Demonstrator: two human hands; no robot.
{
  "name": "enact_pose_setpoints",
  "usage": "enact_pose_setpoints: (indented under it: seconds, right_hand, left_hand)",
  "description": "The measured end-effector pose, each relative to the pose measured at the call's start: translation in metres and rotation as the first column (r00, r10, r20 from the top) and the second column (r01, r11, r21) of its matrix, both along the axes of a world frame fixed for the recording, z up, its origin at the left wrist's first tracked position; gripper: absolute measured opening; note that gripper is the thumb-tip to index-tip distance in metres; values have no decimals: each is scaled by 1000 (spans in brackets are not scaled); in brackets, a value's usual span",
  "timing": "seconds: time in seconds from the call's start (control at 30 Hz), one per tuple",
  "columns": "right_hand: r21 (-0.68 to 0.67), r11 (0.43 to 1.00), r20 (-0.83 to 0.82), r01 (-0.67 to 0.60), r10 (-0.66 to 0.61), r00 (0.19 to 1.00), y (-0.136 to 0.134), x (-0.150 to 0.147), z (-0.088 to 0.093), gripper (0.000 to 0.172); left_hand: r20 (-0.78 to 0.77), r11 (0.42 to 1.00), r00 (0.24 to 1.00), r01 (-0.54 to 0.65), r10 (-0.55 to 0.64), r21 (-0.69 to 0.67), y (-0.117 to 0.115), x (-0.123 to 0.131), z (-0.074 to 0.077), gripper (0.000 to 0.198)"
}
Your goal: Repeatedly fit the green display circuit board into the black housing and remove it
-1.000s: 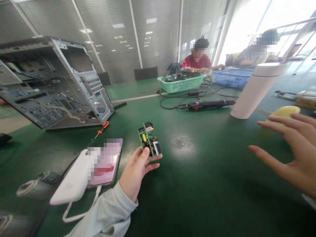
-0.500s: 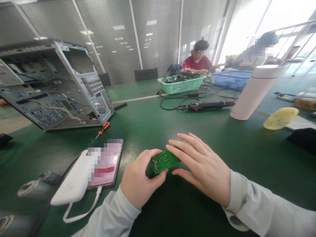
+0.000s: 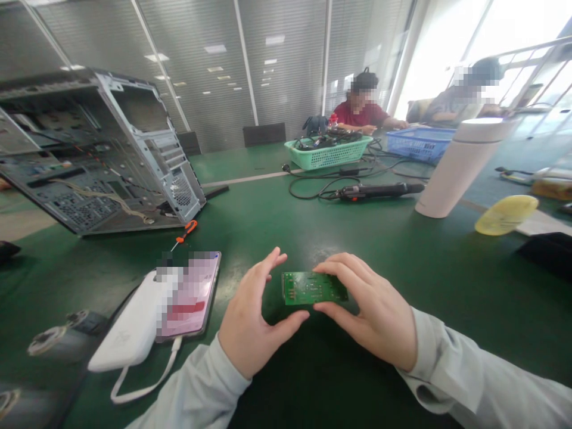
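A small green circuit board [image 3: 308, 289] with solder points on its upper face is held low over the green table [image 3: 263, 214]. My right hand [image 3: 375, 310] grips its right end between thumb and fingers. Around the board's left end, my left hand [image 3: 250, 316] is open, its thumb and fingers spread apart. The left thumb tip comes close to the board's near edge; I cannot tell if it touches. Left of my left hand lie a phone [image 3: 196, 292] with its screen lit and a white power bank [image 3: 134, 333] joined by a short white cable [image 3: 147, 390].
An open computer case [image 3: 116, 161] stands at left, an orange-handled screwdriver [image 3: 185, 232] beside it. Metal cylinders [image 3: 58, 342] sit at lower left. Farther back are a green basket [image 3: 330, 155], a corded electric screwdriver [image 3: 379, 190], a blue basket [image 3: 420, 143] and a pale bottle [image 3: 460, 167]. Two people sit beyond.
My left hand has let go of the circuit board and opened. My right hand, spread before, has closed on the board's right end. The board has shifted slightly right and turned more level.
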State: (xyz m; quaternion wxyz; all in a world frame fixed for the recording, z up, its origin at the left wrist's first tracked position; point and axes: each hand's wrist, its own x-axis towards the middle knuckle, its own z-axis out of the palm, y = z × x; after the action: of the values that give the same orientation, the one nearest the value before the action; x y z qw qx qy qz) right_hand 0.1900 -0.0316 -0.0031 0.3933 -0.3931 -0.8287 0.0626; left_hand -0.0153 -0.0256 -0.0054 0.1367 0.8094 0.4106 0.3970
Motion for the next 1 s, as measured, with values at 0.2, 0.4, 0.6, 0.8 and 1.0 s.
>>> enact_pose_setpoints:
  seconds: [0.2, 0.4, 0.6, 0.8, 1.0]
  right_hand:
    - [-581, 798, -376, -163, -86, 922, 7, -3, -4, 49]
    - [-717, 149, -672, -681, -408, 618, 9, -3, 8, 49]
    - [-631, 53, -638, -774, -603, 479, 10, -7, 18, 48]
    - [-751, 390, -660, -533, -420, 623, 10, -5, 5, 54]
    - [-515, 857, -302, 5, -187, 935, 13, 20, 2, 55]
  left_hand:
    - [137, 992, 991, 16, 1, -123, -2, -2, 1, 64]
    - [198, 960, 976, -32, 90, -277, 0, 0, 2, 43]
    - [206, 921, 968, -52, 141, -386, 4, 1, 0, 41]
    - [232, 838, 937, -99, 260, -536, 9, 1, -4, 46]
    - [268, 821, 917, -99, 295, -562, 13, 0, -5, 42]
